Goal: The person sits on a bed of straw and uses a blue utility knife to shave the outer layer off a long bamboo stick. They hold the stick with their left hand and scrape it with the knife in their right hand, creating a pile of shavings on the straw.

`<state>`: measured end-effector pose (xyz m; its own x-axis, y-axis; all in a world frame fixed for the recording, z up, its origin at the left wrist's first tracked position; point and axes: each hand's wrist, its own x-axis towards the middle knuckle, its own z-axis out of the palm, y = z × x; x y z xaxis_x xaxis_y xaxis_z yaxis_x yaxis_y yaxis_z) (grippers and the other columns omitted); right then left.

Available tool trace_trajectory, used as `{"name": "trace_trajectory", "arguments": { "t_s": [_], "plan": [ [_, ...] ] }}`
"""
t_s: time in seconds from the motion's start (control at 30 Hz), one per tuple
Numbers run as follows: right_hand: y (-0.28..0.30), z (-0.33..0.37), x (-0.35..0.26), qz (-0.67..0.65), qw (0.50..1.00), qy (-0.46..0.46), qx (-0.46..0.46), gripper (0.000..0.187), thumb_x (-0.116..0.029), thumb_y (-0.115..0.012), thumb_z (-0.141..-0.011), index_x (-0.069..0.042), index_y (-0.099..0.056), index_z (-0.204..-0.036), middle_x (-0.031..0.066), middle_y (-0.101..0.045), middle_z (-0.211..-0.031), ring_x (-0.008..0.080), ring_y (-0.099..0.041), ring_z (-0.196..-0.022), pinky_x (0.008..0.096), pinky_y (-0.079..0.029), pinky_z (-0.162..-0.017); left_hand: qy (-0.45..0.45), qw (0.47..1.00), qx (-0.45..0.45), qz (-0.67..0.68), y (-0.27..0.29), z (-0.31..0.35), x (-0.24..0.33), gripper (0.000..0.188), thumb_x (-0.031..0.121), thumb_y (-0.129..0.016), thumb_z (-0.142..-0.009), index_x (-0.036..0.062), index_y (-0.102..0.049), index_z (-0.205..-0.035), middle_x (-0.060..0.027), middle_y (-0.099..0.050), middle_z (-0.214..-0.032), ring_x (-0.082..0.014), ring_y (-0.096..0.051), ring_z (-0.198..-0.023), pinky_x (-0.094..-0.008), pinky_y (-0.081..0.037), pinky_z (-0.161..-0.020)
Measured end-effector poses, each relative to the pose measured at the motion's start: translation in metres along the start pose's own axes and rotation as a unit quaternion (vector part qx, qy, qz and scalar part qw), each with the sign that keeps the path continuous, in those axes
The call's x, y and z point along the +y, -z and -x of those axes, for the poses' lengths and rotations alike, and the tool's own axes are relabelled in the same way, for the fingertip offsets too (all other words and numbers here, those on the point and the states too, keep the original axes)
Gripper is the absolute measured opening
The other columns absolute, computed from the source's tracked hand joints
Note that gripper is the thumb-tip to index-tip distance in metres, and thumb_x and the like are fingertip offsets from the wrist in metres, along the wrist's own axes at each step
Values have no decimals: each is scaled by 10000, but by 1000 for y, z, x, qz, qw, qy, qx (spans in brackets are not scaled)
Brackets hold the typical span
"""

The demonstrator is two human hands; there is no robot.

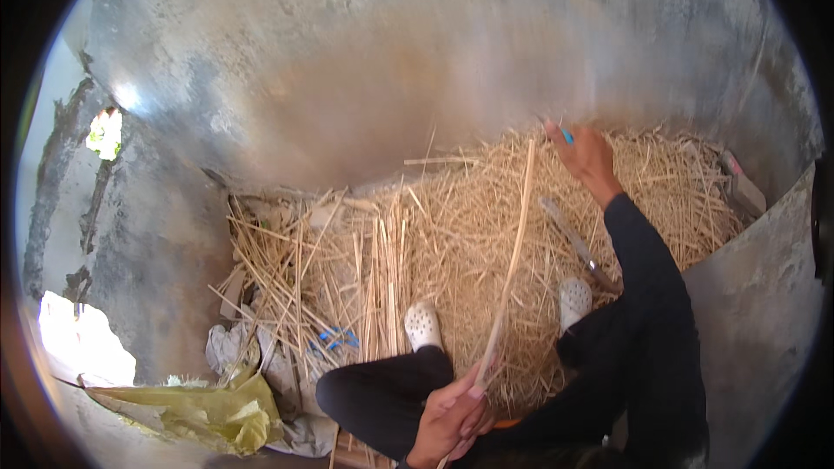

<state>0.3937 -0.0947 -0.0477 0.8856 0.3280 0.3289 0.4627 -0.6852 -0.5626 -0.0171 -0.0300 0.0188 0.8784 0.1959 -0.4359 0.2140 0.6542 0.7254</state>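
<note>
My left hand (450,421), low in the picture in front of my lap, is closed around the lower end of a long pale split strip (512,269), which looks like bamboo. The strip slants up and away, its far end short of the wall. Farther off to the right, my right hand (587,158) is stretched out over the shavings, fingers curled round a small tool with a blue part (568,135). Its tip is blurred, so its exact kind does not show. Below the right hand lies a long narrow metal blade (569,234) on the shavings.
Shavings (660,200) cover the floor up to a stained concrete wall (391,61). Loose strips (382,269) lie left of my white clogs (423,326). A yellowish sheet (191,408) and a blue scrap (337,339) are at lower left. A low slab (747,339) stands right.
</note>
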Motion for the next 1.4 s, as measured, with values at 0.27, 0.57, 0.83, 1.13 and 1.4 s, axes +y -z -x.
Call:
{"name": "trace_trajectory", "arguments": {
  "t_s": [0.27,0.57,0.83,1.13,1.4],
  "plan": [
    [0,86,-51,-144,962,217,-82,768,-823,-416,-744,-112,-530,-478,23,-403,-412,187,-443,-387,358,-311,-388,-85,993,56,54,18,-22,16,442,105,-431,-969,-7,-355,-1389,44,-304,-468,-47,-229,-313,-212,-253,-375],
    [15,113,-77,-55,954,276,-101,699,-771,-571,-687,-117,-511,-449,56,-461,-397,245,-485,-360,358,-384,-393,-101,993,39,-35,12,-24,10,476,53,-476,-953,8,-346,-1409,47,-403,-612,-30,-329,-483,-198,-310,-485],
    [7,95,-75,-35,961,262,-86,779,-838,-449,-697,-100,-591,-494,49,-488,-403,217,-515,-367,361,-387,-381,-114,988,60,-84,13,-24,9,472,59,-507,-949,3,-368,-1397,56,-403,-623,-20,-332,-510,-197,-289,-470],
    [-7,92,-68,-36,963,255,-85,834,-862,-364,-721,-94,-571,-471,26,-409,-363,184,-479,-347,338,-365,-366,-112,982,92,-117,11,-18,2,487,33,-521,-924,-10,-377,-1387,54,-440,-626,-19,-317,-460,-183,-271,-447],
    [-11,74,-49,4,969,230,-87,810,-862,-392,-711,-111,-554,-455,17,-434,-386,177,-475,-360,361,-350,-377,-80,981,87,-155,8,-12,-5,496,25,-521,-924,-21,-363,-1393,79,-397,-624,-5,-310,-492,-187,-249,-457]
  ]
}}
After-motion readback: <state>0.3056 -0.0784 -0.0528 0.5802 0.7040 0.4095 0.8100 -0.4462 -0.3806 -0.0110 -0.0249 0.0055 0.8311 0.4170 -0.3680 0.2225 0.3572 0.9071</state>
